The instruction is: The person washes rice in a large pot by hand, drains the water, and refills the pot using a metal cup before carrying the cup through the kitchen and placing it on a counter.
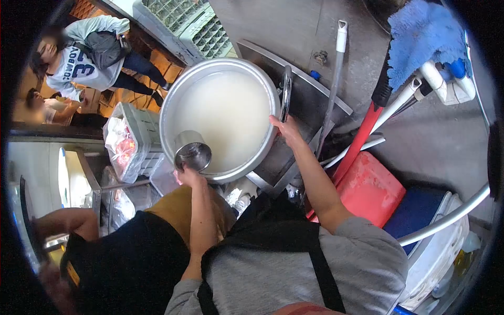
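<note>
Standing on a steel bench (311,107), a large pot (167,107) is seen slightly above the middle of the view, filled almost to the rim with a cloudy white liquid (228,113). A metal cup (192,152) is held at the near edge of the pot, its mouth turned towards the camera and its body partly over the liquid. The left hand (188,176) is closed around the base of the cup. The right hand (284,129) is set on the far side of the rim, fingers hooked over the edge, just below the pot handle (286,90), which stands upright.

Beside the bench, a white pole (336,71) is propped against the grey wall. A red mop handle (362,137) is leant close by, with a blue mop head (422,39) above it. A red tub (371,190) and a blue box (420,211) are placed on the floor near the right arm.

On the other side of the pot, a crate (137,123) holding plastic bags (122,144) is noted, and grey dish racks (197,26) are stacked further off.

A second person in a black cap (126,262) is positioned close to the left arm. Two other people are visible in the background; one wears a pale sweatshirt (79,65) with lettering.
</note>
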Available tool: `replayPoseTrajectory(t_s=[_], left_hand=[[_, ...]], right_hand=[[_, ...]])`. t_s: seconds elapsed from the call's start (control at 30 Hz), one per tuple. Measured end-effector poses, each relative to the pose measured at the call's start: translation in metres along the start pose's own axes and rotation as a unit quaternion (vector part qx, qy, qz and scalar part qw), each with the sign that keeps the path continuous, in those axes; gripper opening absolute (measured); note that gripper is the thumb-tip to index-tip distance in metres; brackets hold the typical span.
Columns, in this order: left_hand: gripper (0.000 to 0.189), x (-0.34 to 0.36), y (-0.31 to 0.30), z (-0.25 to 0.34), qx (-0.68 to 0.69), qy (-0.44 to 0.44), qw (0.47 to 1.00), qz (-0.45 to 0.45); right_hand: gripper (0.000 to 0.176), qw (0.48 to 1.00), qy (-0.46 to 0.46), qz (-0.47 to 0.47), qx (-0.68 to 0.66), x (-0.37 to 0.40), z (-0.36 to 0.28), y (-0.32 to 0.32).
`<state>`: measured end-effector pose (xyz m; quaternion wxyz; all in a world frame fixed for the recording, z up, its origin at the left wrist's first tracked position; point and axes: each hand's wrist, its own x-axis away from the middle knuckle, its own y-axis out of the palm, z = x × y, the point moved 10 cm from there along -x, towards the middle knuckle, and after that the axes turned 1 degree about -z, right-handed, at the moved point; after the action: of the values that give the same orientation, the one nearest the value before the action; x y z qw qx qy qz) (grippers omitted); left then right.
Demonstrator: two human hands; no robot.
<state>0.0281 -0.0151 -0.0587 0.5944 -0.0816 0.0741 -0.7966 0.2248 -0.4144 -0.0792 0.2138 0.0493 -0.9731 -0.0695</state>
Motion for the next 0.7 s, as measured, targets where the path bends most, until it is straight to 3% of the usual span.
replayPoseTrajectory(t_s=[0.1,0.2,0.3,0.4,0.5,0.7], left_hand=[[0.027,0.006,0.002,0.004,0.045,-0.016,0.999,-0.005],[0.029,-0.003,0.004,0.006,0.054,0.067,0.996,-0.025],[0.03,0.015,0.012,0.023,0.091,0.035,0.994,-0.055],[0.031,0.032,0.007,0.035,0.067,-0.044,0.997,0.006],[0.034,0.011,0.004,0.01,0.021,-0.036,0.999,-0.008],[0.038,0.045,0.0,0.059,-0.078,-0.031,0.996,0.037]], right_hand=[[0.04,1.0,-0.014,0.01,0.003,0.004,-0.005,-0.003],[0.041,1.0,-0.014,0.02,0.008,0.016,-0.025,-0.001],[0.042,0.999,-0.022,0.022,0.019,0.01,-0.015,-0.004],[0.043,0.998,-0.043,0.029,0.035,0.0,-0.004,-0.005],[0.043,0.998,-0.043,0.035,0.036,-0.002,-0.002,-0.007],[0.042,0.998,-0.04,0.033,0.028,0.001,-0.006,-0.006]])
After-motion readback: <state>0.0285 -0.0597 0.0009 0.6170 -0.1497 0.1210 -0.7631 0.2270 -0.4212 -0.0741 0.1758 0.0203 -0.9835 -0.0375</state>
